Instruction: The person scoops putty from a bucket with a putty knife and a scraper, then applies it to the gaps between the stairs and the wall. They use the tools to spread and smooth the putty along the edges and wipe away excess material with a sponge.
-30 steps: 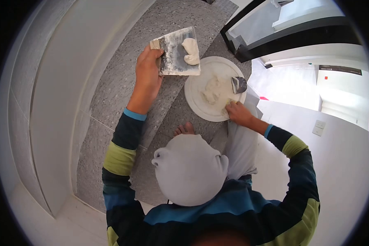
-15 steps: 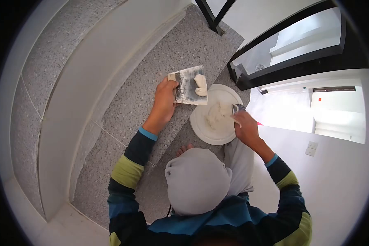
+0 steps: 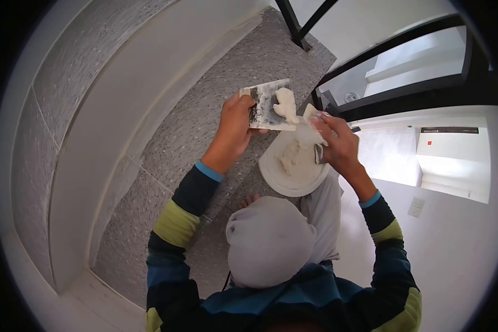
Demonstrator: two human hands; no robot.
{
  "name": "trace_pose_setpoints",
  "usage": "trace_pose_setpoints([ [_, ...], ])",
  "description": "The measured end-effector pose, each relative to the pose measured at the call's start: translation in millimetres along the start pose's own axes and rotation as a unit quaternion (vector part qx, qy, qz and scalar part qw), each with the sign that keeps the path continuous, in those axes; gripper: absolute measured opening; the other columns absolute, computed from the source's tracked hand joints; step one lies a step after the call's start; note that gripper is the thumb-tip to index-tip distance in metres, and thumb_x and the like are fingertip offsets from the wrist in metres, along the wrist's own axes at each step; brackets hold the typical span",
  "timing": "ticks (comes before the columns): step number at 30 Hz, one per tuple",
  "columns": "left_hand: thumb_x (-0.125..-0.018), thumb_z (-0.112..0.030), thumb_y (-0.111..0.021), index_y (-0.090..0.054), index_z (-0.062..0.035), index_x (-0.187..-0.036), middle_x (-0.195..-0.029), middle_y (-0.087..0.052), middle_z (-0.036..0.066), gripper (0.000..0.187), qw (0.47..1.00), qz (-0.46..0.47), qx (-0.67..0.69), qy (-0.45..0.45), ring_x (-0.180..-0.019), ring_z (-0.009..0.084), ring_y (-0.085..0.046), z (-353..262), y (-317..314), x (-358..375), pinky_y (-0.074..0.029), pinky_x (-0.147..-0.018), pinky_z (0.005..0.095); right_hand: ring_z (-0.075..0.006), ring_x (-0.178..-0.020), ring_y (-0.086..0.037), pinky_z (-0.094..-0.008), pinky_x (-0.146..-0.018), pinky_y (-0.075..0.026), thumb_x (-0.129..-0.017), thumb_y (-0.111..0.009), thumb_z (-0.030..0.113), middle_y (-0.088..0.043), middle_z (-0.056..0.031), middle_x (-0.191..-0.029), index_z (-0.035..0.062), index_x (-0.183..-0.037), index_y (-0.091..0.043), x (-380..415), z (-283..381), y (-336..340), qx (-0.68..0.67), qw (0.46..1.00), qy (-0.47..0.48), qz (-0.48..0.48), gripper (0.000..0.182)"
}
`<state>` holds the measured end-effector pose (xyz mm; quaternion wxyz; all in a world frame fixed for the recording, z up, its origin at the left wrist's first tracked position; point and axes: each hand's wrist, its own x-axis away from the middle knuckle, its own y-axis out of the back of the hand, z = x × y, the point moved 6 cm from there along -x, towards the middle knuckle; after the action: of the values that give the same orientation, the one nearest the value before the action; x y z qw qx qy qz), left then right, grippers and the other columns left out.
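Note:
My left hand (image 3: 233, 133) grips a flat square plate (image 3: 263, 114) by its left edge, thumb on top. The plate's grey face is smeared with white, and a thick lump of white putty (image 3: 285, 103) lies along its right side. Wrapped round a putty knife (image 3: 311, 117), my right hand (image 3: 342, 145) is just right of the plate; the blade is coated in putty and its tip is close to the plate's lower right corner. Below both hands stands a white bucket (image 3: 266, 176), with more putty (image 3: 289, 160) inside.
Speckled grey stair treads (image 3: 155, 182) curve up on my left, with a pale riser (image 3: 88, 149) between them. A black metal railing (image 3: 420, 99) runs along the upper right. My bent knee (image 3: 271, 243) is close in front, and a foot shows beside the step.
My right hand has risen from over the bucket to the plate's corner, its knife loaded with putty. The plate has shifted slightly up and right, and the lump on it looks larger.

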<state>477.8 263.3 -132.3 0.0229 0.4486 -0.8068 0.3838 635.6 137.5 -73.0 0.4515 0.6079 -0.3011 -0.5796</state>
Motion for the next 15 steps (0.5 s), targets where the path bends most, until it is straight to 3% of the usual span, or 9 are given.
trace_pose_setpoints([
  [4, -0.085, -0.012, -0.038, -0.048, 0.0008, -0.102, -0.084, -0.059, 0.01, 0.024, 0.996, 0.008, -0.081, -0.032, -0.062, 0.0145, -0.061, -6.0, 2.9, -9.2, -0.052, -0.044, 0.0257, -0.0275, -0.092, -0.057, -0.0349, -0.072, -0.049, -0.054, -0.068, -0.001, -0.061, -0.0051, -0.099, 0.0111, -0.097, -0.066, -26.8, 9.3, 30.1, -0.03, 0.999, 0.026, -0.011, 0.045],
  [6, -0.085, -0.011, -0.038, -0.048, 0.0014, -0.103, -0.085, -0.059, 0.01, 0.025, 0.993, 0.012, -0.11, -0.045, -0.062, 0.0146, -0.061, -7.3, 1.8, -11.2, -0.053, -0.046, 0.0262, -0.0276, -0.094, -0.055, -0.0371, -0.077, -0.047, -0.054, -0.069, 0.0, -0.061, -0.005, -0.096, 0.0104, -0.097, -0.065, -39.4, 16.3, 35.8, -0.058, 0.995, 0.085, 0.002, 0.044],
  [13, -0.085, -0.011, -0.038, -0.049, 0.0019, -0.1, -0.081, -0.058, 0.009, 0.023, 0.992, 0.011, -0.112, -0.059, -0.059, 0.0138, -0.059, -9.9, 3.2, -18.1, -0.048, -0.043, 0.0248, -0.0263, -0.095, -0.052, -0.0383, -0.081, -0.042, -0.057, -0.07, 0.003, -0.06, -0.0026, -0.095, 0.0097, -0.094, -0.065, -65.0, 28.1, 17.6, -0.014, 0.978, 0.191, 0.079, 0.037],
  [15, -0.085, -0.012, -0.039, -0.049, 0.0016, -0.098, -0.081, -0.057, 0.008, 0.021, 0.996, -0.038, -0.053, -0.061, -0.059, 0.0129, -0.058, -13.6, 18.5, -24.2, -0.047, -0.042, 0.0255, -0.0262, -0.095, -0.052, -0.0384, -0.081, -0.042, -0.058, -0.069, 0.003, -0.06, -0.0029, -0.094, 0.0094, -0.092, -0.065, -68.8, 12.6, 15.8, -0.011, 0.981, 0.174, 0.086, 0.035],
])
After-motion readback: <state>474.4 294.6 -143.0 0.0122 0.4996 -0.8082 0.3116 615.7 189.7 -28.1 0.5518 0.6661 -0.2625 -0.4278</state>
